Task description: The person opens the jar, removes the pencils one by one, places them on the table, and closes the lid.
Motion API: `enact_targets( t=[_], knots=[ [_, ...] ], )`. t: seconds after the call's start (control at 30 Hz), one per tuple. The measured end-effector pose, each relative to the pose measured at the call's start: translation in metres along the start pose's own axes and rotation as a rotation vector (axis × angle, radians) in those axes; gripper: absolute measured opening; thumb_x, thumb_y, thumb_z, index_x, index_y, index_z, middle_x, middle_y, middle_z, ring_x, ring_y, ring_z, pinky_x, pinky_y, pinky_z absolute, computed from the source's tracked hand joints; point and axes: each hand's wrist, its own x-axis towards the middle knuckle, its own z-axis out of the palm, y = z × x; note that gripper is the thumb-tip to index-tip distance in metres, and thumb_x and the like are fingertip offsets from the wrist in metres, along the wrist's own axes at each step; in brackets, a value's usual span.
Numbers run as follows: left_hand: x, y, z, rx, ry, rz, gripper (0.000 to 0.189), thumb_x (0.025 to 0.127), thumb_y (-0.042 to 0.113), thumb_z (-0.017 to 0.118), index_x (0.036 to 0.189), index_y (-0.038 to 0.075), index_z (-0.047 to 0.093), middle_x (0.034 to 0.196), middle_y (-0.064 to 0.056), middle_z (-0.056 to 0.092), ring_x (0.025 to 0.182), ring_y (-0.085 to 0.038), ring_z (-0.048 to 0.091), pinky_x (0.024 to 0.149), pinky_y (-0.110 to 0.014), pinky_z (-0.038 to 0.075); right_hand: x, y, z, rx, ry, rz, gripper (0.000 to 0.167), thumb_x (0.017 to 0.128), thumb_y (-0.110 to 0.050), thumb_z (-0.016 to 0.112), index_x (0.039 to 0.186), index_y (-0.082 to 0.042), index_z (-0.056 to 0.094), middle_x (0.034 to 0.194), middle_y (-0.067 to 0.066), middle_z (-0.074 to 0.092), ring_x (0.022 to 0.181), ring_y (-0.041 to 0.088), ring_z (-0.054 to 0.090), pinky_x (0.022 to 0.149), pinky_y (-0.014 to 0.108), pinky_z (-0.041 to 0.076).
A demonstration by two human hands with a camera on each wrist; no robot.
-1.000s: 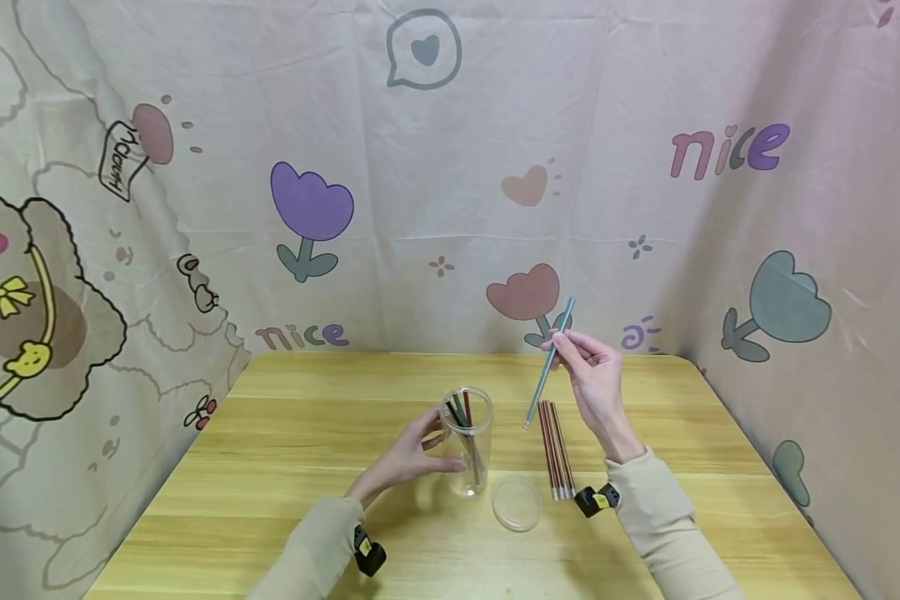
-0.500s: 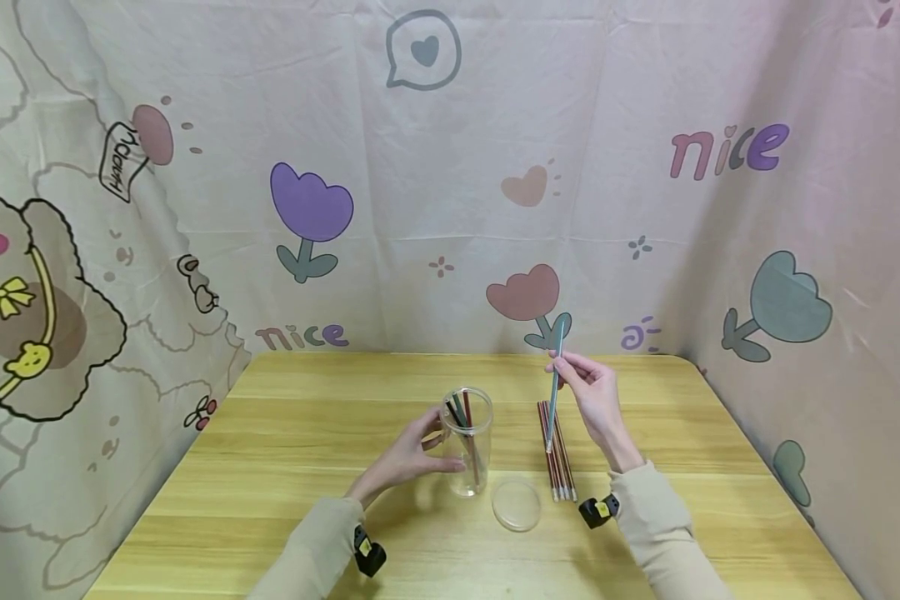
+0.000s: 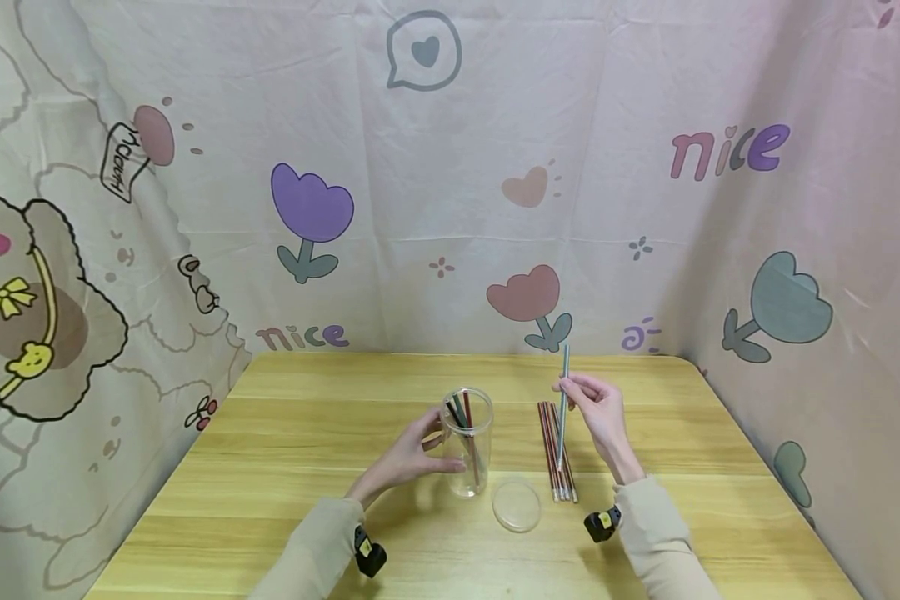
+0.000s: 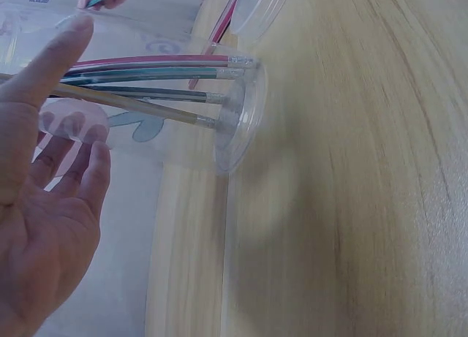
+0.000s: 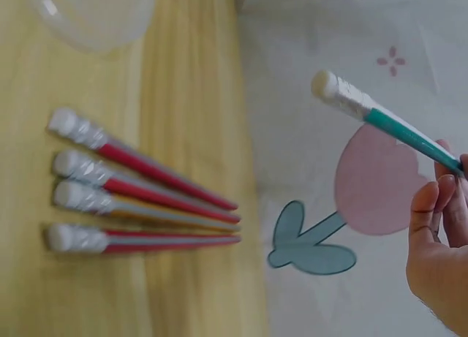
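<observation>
Pale cloth (image 3: 427, 175) printed with tulips (image 3: 315, 208) and hearts (image 3: 527, 188) hangs behind a wood-grain table (image 3: 247, 467).

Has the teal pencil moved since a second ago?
Yes: against the lying pencils in the head view, the teal pencil has shifted down, its lower end swinging right to overlap them.

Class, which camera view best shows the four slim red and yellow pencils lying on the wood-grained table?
The right wrist view: all four pencils show large, end to end. Head shows them smaller, crossed by the slim teal pencil; the left wrist catches only a red strip, partly behind the clear cylindrical jar.
</observation>
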Motion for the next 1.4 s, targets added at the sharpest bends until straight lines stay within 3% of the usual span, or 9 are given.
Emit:
enact_targets(
  t=[0.2, 0.33, 0.4, 0.5, 0.8, 1.07, 1.4],
  knots=[
    [0.000, 0.000, 0.000, -0.005, 0.000, 0.000, 0.089, 0.079, 0.016, 0.086, 0.153, 0.007, 0.036, 0.150, -0.021, 0.048, 0.141, -0.045, 0.045, 0.119, -0.056, 0.040, 0.000, 0.013, -0.009, -0.020, 0.011, 0.045, 0.012, 0.095, -0.009, 0.069, 0.095, -0.019, 0.075, 0.081, -0.015, 0.077, 0.067, 0.002, 0.062, 0.064, 0.016, 0.054],
    [-0.001, 0.000, 0.001, -0.007, 0.001, 0.000, 0.089, 0.079, 0.015, 0.086, 0.153, 0.008, 0.036, 0.150, -0.020, 0.048, 0.141, -0.044, 0.045, 0.119, -0.056, 0.039, 0.000, 0.026, -0.018, -0.021, -0.010, 0.011, 0.006, 0.093, -0.016, 0.072, 0.098, -0.018, 0.076, 0.082, -0.015, 0.078, 0.067, 0.001, 0.063, 0.062, 0.015, 0.055],
    [-0.001, 0.000, 0.001, -0.010, -0.001, 0.001, 0.089, 0.079, 0.015, 0.086, 0.153, 0.008, 0.036, 0.151, -0.020, 0.048, 0.141, -0.044, 0.045, 0.119, -0.056, 0.039, 0.002, 0.037, -0.023, 0.009, -0.037, -0.033, 0.010, 0.092, -0.018, 0.073, 0.101, -0.016, 0.076, 0.084, -0.012, 0.078, 0.067, 0.001, 0.063, 0.060, 0.014, 0.055],
    [-0.001, 0.000, 0.001, -0.011, -0.006, 0.002, 0.089, 0.080, 0.016, 0.085, 0.153, 0.008, 0.036, 0.152, -0.020, 0.047, 0.141, -0.044, 0.044, 0.119, -0.056, 0.039, 0.001, 0.045, -0.028, 0.006, -0.044, -0.033, 0.013, 0.093, -0.020, 0.073, 0.104, -0.015, 0.076, 0.086, -0.011, 0.079, 0.068, 0.001, 0.063, 0.060, 0.014, 0.055],
    [0.000, -0.001, 0.001, -0.012, -0.003, 0.002, 0.089, 0.080, 0.015, 0.085, 0.153, 0.008, 0.036, 0.150, -0.020, 0.048, 0.141, -0.044, 0.045, 0.119, -0.055, 0.039, -0.003, 0.040, -0.025, -0.067, 0.025, 0.162, 0.012, 0.095, -0.018, 0.071, 0.104, -0.011, 0.073, 0.079, -0.015, 0.077, 0.068, 0.002, 0.063, 0.063, 0.016, 0.056],
    [0.000, -0.002, 0.001, -0.008, -0.001, 0.005, 0.086, 0.080, 0.015, 0.085, 0.152, 0.009, 0.038, 0.149, -0.019, 0.049, 0.140, -0.043, 0.046, 0.119, -0.054, 0.040, -0.001, 0.049, -0.028, -0.074, 0.043, 0.215, 0.007, 0.093, -0.011, 0.071, 0.100, -0.013, 0.074, 0.076, -0.013, 0.076, 0.065, 0.004, 0.063, 0.062, 0.016, 0.056],
    [0.001, -0.002, 0.001, -0.006, 0.006, -0.005, 0.085, 0.079, 0.015, 0.086, 0.150, 0.007, 0.039, 0.148, -0.021, 0.050, 0.140, -0.044, 0.046, 0.119, -0.053, 0.040, 0.000, 0.052, -0.030, -0.100, 0.015, 0.272, 0.026, 0.096, -0.006, 0.066, 0.118, 0.007, 0.067, 0.080, -0.006, 0.078, 0.066, 0.007, 0.063, 0.061, 0.016, 0.056]
  ],
)
